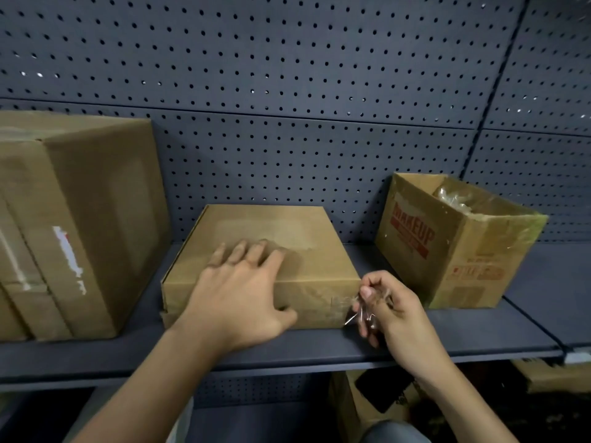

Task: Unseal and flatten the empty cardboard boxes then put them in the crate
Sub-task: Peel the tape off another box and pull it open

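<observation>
A flat brown cardboard box [307, 251] lies closed on the dark shelf [287, 350] in the middle of the view. My left hand [243, 289] lies spread on its lid near the front edge, with the thumb down over the front face. At the box's front right corner my right hand [387, 305] pinches a strip of clear tape [355, 310] that still clings to the front face. No crate is in view.
A large taped cardboard box [76, 225] stands on the shelf at the left. At the right stands an open box with red print [447, 244] and plastic wrap inside. A perforated dark panel [287, 75] backs the shelf. More cardboard boxes [367, 407] sit below.
</observation>
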The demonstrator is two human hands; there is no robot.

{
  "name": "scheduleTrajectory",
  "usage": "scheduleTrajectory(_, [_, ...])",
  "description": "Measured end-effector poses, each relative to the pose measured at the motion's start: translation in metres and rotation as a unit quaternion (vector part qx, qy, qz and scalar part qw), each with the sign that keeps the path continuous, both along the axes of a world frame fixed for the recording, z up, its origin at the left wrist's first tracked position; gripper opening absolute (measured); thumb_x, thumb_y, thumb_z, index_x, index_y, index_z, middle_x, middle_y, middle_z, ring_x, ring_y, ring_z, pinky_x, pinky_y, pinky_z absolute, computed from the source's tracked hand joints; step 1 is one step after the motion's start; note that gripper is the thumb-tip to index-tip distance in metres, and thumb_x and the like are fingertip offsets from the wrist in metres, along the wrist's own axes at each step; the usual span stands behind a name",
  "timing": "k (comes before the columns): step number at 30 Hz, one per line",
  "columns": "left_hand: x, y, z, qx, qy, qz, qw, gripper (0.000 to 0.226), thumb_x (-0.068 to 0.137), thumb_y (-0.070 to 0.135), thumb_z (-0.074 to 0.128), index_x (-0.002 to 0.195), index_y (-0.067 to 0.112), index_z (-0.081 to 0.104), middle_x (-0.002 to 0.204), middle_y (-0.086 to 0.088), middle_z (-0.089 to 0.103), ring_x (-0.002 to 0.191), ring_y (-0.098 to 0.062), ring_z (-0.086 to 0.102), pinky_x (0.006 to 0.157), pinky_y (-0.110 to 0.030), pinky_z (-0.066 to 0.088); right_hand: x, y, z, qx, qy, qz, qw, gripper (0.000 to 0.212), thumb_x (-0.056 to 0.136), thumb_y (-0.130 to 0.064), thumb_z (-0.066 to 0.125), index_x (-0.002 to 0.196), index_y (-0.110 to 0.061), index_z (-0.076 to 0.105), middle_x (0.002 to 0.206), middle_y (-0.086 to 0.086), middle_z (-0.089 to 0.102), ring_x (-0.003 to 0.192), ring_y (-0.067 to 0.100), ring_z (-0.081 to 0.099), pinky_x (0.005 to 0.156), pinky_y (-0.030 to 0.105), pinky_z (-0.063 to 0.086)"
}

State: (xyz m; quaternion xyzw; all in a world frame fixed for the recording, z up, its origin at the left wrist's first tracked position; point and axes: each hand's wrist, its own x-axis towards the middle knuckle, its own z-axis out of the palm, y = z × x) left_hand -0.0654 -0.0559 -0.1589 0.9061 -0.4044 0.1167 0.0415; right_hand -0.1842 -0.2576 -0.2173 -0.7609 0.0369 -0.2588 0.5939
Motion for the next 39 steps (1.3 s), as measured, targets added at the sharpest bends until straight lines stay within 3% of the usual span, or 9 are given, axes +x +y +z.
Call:
scheduleTrajectory(6, [-0.005,-0.021,-0.012,-0.004,-0.072,-0.019,0.997,0.086,0.078,0.088,0.019,0.152,0.045,0.020,0.157,0.006,0.036,0.143,-0.023,0.035,0.116,-0.045,0.029,0.000,0.008,-0.008,-0.045,-0.013,-0.033,0.998,0.017,0.104,-0.025,0.046,0.088,-0.027,0.049,0.068,-0.004,0.053,0.059,0.009,0.044,0.060,0.026,0.036])
scheduleTrajectory(11, [0.005,-0.016,-0.015,0.001,-0.087,-0.026,0.996,0.084,0.079,0.090,0.017,0.150,0.047,0.029,0.151,0.005,0.046,0.138,-0.022,0.045,0.112,-0.043,0.037,0.000,0.012,-0.004,-0.002,-0.020,-0.002,1.000,0.011,0.093,-0.035,0.050,0.085,-0.027,0.049,0.066,-0.007,0.047,0.059,0.007,0.043,0.058,0.020,0.035])
scheduleTrajectory(15, [0.007,-0.013,-0.016,-0.002,-0.094,-0.031,0.995,0.084,0.079,0.090,0.017,0.150,0.048,0.030,0.151,0.007,0.047,0.138,-0.021,0.046,0.112,-0.042,0.036,-0.006,0.010,-0.002,-0.028,-0.018,0.004,0.999,0.045,0.079,-0.063,0.063,0.096,-0.022,0.051,0.067,-0.009,0.042,0.061,0.006,0.039,0.058,0.022,0.033])
scheduleTrajectory(20, [0.008,-0.011,-0.016,-0.005,-0.099,-0.029,0.995,0.083,0.080,0.091,0.020,0.149,0.048,0.034,0.148,0.008,0.051,0.135,-0.020,0.050,0.110,-0.042,0.041,-0.014,0.003,0.005,-0.146,0.053,-0.087,0.984,0.067,0.047,-0.058,0.091,0.099,-0.032,0.057,0.055,-0.012,0.041,0.053,0.004,0.034,0.050,0.021,0.026])
scheduleTrajectory(24, [0.009,-0.008,-0.018,-0.013,-0.109,-0.040,0.993,0.083,0.079,0.092,0.021,0.150,0.051,0.027,0.153,0.012,0.042,0.140,-0.016,0.042,0.114,-0.039,0.034,-0.019,-0.001,0.007,-0.128,0.028,-0.085,0.988,0.022,0.068,-0.044,0.078,0.078,-0.025,0.073,0.064,-0.009,0.066,0.060,0.012,0.058,0.060,0.029,0.045])
scheduleTrajectory(26, [0.008,-0.008,-0.018,-0.016,-0.111,-0.038,0.993,0.082,0.079,0.092,0.020,0.150,0.051,0.029,0.152,0.013,0.044,0.139,-0.016,0.043,0.113,-0.038,0.035,-0.019,-0.001,0.006,-0.120,0.029,-0.056,0.991,0.020,0.076,-0.039,0.072,0.076,-0.019,0.074,0.076,-0.002,0.072,0.074,0.018,0.066,0.070,0.035,0.049])
scheduleTrajectory(31, [0.010,-0.007,-0.018,-0.023,-0.116,-0.046,0.992,0.083,0.078,0.094,0.014,0.150,0.054,0.024,0.154,0.016,0.037,0.142,-0.015,0.040,0.114,-0.036,0.031,-0.015,-0.009,0.007,-0.133,-0.016,-0.031,0.991,0.017,0.089,-0.025,0.067,0.075,-0.015,0.069,0.080,-0.006,0.060,0.078,0.009,0.059,0.073,0.016,0.041])
scheduleTrajectory(36, [0.012,-0.007,-0.020,-0.028,-0.111,-0.056,0.992,0.082,0.077,0.093,0.015,0.151,0.057,0.009,0.159,0.020,0.022,0.148,-0.012,0.026,0.118,-0.033,0.020,-0.014,-0.007,-0.005,-0.017,-0.010,-0.015,1.000,0.017,0.091,-0.019,0.061,0.077,-0.009,0.065,0.104,-0.007,0.071,0.101,0.011,0.065,0.086,0.021,0.043])
scheduleTrajectory(39, [0.012,-0.005,-0.020,-0.034,-0.114,-0.065,0.991,0.081,0.077,0.092,0.014,0.151,0.057,0.008,0.159,0.020,0.021,0.148,-0.011,0.025,0.119,-0.032,0.019,-0.013,-0.004,-0.008,0.059,0.001,-0.011,0.998,0.028,0.092,-0.032,0.065,0.076,-0.009,0.063,0.113,0.000,0.073,0.106,0.018,0.067,0.090,0.034,0.047])
